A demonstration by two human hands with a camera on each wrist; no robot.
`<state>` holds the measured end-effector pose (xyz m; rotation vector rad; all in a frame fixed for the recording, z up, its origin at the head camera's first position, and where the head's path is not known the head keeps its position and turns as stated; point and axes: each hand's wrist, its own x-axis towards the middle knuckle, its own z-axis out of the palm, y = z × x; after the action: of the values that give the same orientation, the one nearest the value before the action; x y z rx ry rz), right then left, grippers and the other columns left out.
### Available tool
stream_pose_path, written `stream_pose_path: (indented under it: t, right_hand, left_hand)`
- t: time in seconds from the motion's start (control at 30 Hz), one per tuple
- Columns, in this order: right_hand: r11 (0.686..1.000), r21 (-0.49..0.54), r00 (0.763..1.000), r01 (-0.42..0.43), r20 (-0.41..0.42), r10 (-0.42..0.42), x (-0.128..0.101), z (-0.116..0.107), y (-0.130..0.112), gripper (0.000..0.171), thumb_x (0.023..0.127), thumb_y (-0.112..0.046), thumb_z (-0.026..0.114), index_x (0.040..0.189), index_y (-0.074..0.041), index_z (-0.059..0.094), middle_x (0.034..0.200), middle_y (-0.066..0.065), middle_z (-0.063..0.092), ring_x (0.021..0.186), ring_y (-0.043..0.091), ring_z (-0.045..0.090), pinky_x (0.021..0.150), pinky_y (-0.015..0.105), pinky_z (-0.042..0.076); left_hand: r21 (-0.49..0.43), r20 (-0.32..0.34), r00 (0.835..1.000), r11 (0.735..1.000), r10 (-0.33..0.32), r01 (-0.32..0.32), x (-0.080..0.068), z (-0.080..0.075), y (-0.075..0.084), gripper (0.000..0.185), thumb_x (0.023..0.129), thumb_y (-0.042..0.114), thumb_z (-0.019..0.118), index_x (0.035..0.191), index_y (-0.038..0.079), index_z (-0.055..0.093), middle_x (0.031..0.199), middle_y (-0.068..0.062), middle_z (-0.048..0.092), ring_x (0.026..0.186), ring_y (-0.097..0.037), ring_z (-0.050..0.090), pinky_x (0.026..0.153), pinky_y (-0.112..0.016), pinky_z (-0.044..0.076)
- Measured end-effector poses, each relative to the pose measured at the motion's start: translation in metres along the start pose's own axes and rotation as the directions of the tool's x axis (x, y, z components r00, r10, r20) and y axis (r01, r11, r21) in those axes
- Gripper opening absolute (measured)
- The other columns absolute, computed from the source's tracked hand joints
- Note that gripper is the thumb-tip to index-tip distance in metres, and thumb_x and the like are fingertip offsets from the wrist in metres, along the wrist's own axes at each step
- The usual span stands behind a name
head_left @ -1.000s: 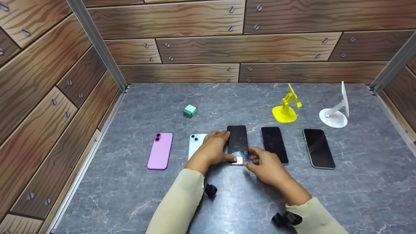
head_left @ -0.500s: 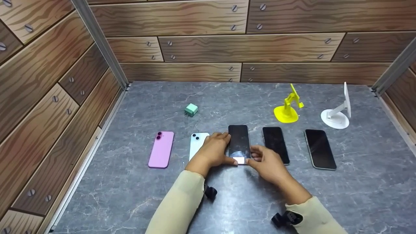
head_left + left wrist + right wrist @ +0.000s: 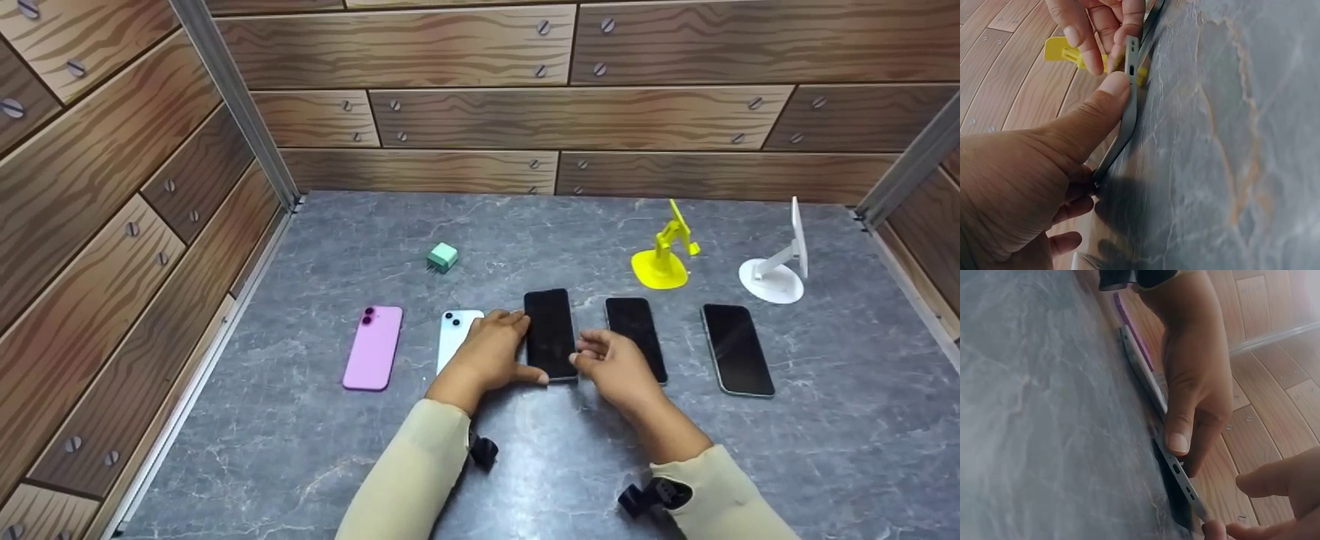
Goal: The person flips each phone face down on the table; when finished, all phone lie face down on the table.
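A black-screened smartphone [image 3: 550, 334] lies face up between both hands, in the middle of a row of phones. My left hand [image 3: 491, 349] holds it, with the thumb at its bottom edge and the fingers along its left side. In the left wrist view, the left thumb [image 3: 1111, 90] presses by the charging port. My right hand [image 3: 616, 367] is at the phone's right edge, thumb apart from the fingers. A fingertip [image 3: 1214, 530] meets the corner in the right wrist view. A light blue phone [image 3: 454, 334] is partly hidden under the left hand.
A pink phone [image 3: 373, 347] lies at left; two dark-screened phones, a nearer one [image 3: 636, 337] and a farther one [image 3: 737, 349], lie at right. Behind stand a green charger plug [image 3: 442, 257], a yellow phone stand [image 3: 660, 268] and a white phone stand [image 3: 772, 281]. Wood-patterned walls enclose the table.
The right hand's thumb has moved up from the phone's lower right corner along its right edge. The bright patch on the lower screen has gone. The left hand keeps its place.
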<state>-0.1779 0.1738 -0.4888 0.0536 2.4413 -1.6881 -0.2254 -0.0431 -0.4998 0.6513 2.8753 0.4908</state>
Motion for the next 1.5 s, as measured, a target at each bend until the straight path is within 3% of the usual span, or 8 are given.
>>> stream_pose_path:
  t: [0.17,0.3,0.43,0.6,0.87,1.03,1.27,1.5]
  right_hand:
    - [1.0,-0.007,0.999,-0.017,0.037,0.017,0.001,-0.003,-0.001,0.055,0.103,-0.008,0.071,0.149,0.017,0.054,0.14,0.033,0.066,0.127,0.035,0.067,0.093,0.022,0.056]
    - [0.999,-0.032,0.999,-0.003,0.049,0.004,0.001,-0.003,-0.001,0.048,0.102,-0.007,0.072,0.142,0.017,0.061,0.125,0.025,0.072,0.104,0.023,0.071,0.083,0.021,0.056]
    - [0.994,-0.11,0.999,0.023,0.024,-0.021,0.0,-0.002,0.0,0.036,0.101,-0.007,0.073,0.131,0.012,0.069,0.105,0.014,0.078,0.079,0.014,0.07,0.069,0.023,0.056]
    - [0.965,-0.262,0.999,0.03,-0.028,-0.038,0.0,-0.001,0.0,0.027,0.1,-0.011,0.077,0.121,0.004,0.073,0.088,0.006,0.082,0.063,0.011,0.07,0.057,0.025,0.055]
    - [0.967,-0.255,0.997,0.002,-0.073,-0.022,-0.002,0.0,-0.001,0.024,0.098,-0.011,0.078,0.117,0.003,0.072,0.083,0.003,0.081,0.061,0.01,0.071,0.054,0.025,0.055]
    - [0.957,-0.287,0.99,0.034,-0.124,-0.073,-0.008,0.002,-0.006,0.025,0.095,-0.011,0.078,0.116,0.002,0.073,0.077,-0.001,0.078,0.059,0.009,0.068,0.055,0.026,0.053]
    - [0.869,-0.473,0.944,0.145,-0.197,-0.265,-0.02,0.006,-0.011,0.026,0.09,-0.012,0.079,0.113,0.0,0.077,0.077,-0.003,0.077,0.068,0.014,0.067,0.068,0.036,0.056]
    - [0.697,-0.639,0.824,0.325,-0.17,-0.54,-0.031,0.018,-0.011,0.026,0.086,-0.005,0.084,0.109,0.004,0.076,0.074,0.005,0.075,0.065,0.025,0.071,0.063,0.047,0.059]
  left_hand:
    - [-0.001,0.001,1.0,1.0,0.005,-0.005,-0.001,-0.001,-0.001,0.104,0.084,0.067,0.085,0.163,0.009,0.051,0.17,-0.008,0.05,0.158,-0.03,0.044,0.129,-0.05,0.035]
    - [-0.006,-0.001,1.0,1.0,0.014,-0.014,-0.001,-0.001,-0.001,0.104,0.084,0.067,0.085,0.163,0.009,0.052,0.169,-0.008,0.051,0.158,-0.03,0.044,0.128,-0.05,0.036]
    - [-0.011,-0.006,1.0,1.0,0.028,-0.028,0.0,0.0,-0.001,0.103,0.084,0.067,0.085,0.163,0.009,0.052,0.168,-0.008,0.052,0.157,-0.03,0.045,0.127,-0.049,0.037]
    - [-0.003,-0.002,1.0,1.0,0.03,-0.03,0.002,0.0,0.001,0.102,0.085,0.067,0.084,0.163,0.01,0.052,0.168,-0.007,0.052,0.157,-0.03,0.044,0.128,-0.048,0.037]
    - [-0.036,-0.006,0.999,0.999,0.033,-0.034,0.002,-0.005,0.006,0.1,0.086,0.066,0.084,0.162,0.009,0.053,0.168,-0.007,0.053,0.157,-0.03,0.045,0.129,-0.048,0.035]
    - [-0.083,-0.106,0.994,0.996,0.025,-0.034,0.004,-0.011,0.014,0.084,0.098,0.061,0.074,0.16,0.007,0.055,0.163,-0.008,0.058,0.154,-0.029,0.049,0.128,-0.049,0.037]
    - [-0.085,-0.342,0.937,0.995,-0.069,0.042,0.014,-0.018,0.036,0.062,0.11,0.05,0.062,0.156,0.01,0.061,0.144,-0.01,0.073,0.136,-0.03,0.065,0.115,-0.05,0.05]
    - [-0.067,-0.44,0.891,0.994,-0.11,0.089,0.018,-0.025,0.048,0.059,0.11,0.051,0.062,0.153,0.01,0.064,0.119,-0.013,0.082,0.114,-0.033,0.076,0.107,-0.049,0.057]
